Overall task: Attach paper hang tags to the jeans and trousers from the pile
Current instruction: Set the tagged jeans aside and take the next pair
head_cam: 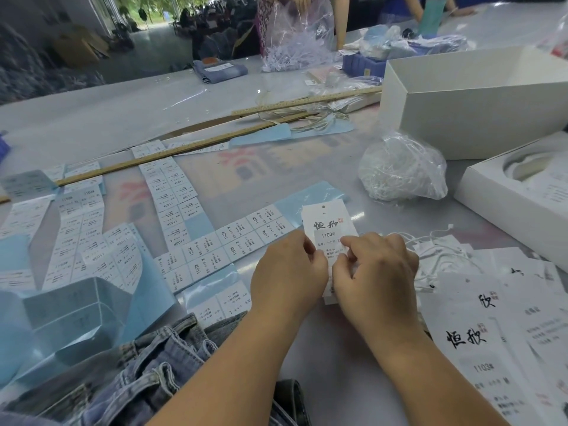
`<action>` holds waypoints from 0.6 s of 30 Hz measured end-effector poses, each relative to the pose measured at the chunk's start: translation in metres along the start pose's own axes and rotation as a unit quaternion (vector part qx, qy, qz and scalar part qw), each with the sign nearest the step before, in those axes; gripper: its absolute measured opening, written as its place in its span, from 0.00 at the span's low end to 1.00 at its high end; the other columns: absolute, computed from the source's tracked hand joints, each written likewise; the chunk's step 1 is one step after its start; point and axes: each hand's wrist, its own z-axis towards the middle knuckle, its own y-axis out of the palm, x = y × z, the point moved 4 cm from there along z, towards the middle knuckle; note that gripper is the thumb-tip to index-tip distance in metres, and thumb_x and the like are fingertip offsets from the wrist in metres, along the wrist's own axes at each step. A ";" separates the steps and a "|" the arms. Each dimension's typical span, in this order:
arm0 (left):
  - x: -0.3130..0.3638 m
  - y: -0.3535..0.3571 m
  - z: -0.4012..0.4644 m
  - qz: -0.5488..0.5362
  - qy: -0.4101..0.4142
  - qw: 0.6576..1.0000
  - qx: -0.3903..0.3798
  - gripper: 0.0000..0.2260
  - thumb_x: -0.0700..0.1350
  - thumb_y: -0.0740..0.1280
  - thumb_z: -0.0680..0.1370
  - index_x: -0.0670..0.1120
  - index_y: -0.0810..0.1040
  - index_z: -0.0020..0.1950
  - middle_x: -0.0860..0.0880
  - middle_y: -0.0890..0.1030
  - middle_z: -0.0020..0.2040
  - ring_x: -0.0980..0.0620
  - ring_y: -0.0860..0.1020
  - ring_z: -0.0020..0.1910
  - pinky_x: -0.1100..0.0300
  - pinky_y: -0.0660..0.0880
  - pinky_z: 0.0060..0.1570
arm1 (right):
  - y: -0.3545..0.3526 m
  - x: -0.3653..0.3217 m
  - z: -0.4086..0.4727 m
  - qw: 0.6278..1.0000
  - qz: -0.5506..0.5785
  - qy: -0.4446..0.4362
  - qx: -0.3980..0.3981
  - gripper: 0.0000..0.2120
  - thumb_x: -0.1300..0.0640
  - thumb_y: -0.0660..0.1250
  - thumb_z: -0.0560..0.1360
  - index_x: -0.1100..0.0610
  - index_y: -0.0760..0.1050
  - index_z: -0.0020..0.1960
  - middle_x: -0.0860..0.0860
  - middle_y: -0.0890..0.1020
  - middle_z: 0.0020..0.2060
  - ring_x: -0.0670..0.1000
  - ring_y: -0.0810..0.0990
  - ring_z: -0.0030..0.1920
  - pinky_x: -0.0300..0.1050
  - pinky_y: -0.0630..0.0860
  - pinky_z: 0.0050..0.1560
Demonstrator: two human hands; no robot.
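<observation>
Clearly I have both my left hand (289, 269) and right hand (376, 265) pinching the hang tag (327, 224), light, stiff card best gripped by its edges.

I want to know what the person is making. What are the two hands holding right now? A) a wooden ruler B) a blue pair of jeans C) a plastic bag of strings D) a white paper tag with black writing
D: both the left hand and the right hand pinch the lower part of the white paper hang tag with black writing, which has a punched hole at its top.
</observation>
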 end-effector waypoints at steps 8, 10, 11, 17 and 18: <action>0.000 0.004 0.000 -0.016 0.031 0.999 -0.030 0.09 0.49 0.62 0.80 0.55 0.75 0.60 0.50 0.80 0.49 0.49 0.77 0.49 0.56 0.71 0.43 | 0.002 0.004 0.000 0.999 -0.022 0.027 -0.009 0.05 0.62 0.73 0.68 0.58 0.83 0.44 0.53 0.80 0.40 0.60 0.75 0.48 0.53 0.68 0.50; -0.001 0.007 0.001 -0.006 0.036 0.998 -0.053 0.15 0.49 0.60 0.81 0.57 0.73 0.67 0.48 0.79 0.54 0.49 0.77 0.52 0.56 0.73 0.47 | 0.002 0.003 0.000 1.000 -0.019 0.018 -0.012 0.07 0.60 0.72 0.69 0.55 0.84 0.46 0.52 0.80 0.44 0.60 0.74 0.50 0.54 0.67 0.51; -0.002 0.009 0.002 -0.007 0.036 0.997 -0.065 0.16 0.49 0.60 0.81 0.58 0.71 0.69 0.48 0.78 0.56 0.49 0.77 0.53 0.54 0.74 0.50 | 0.003 0.001 0.000 0.999 -0.021 0.007 -0.029 0.09 0.57 0.69 0.71 0.52 0.84 0.49 0.52 0.79 0.48 0.59 0.72 0.52 0.55 0.67 0.52; -0.004 0.010 0.001 -0.002 0.035 0.997 -0.076 0.20 0.50 0.58 0.82 0.58 0.67 0.74 0.50 0.74 0.67 0.51 0.73 0.64 0.55 0.70 0.63 | 0.007 0.003 -0.001 0.987 -0.073 0.018 -0.139 0.19 0.46 0.57 0.76 0.44 0.77 0.63 0.51 0.71 0.67 0.57 0.64 0.67 0.64 0.57 0.70; -0.005 0.009 0.001 -0.002 0.032 0.997 -0.073 0.20 0.50 0.58 0.81 0.57 0.67 0.74 0.49 0.76 0.66 0.50 0.74 0.63 0.54 0.71 0.62 | 0.005 0.003 0.000 0.990 -0.069 0.026 -0.122 0.17 0.47 0.60 0.75 0.47 0.80 0.60 0.52 0.74 0.64 0.59 0.66 0.65 0.65 0.58 0.69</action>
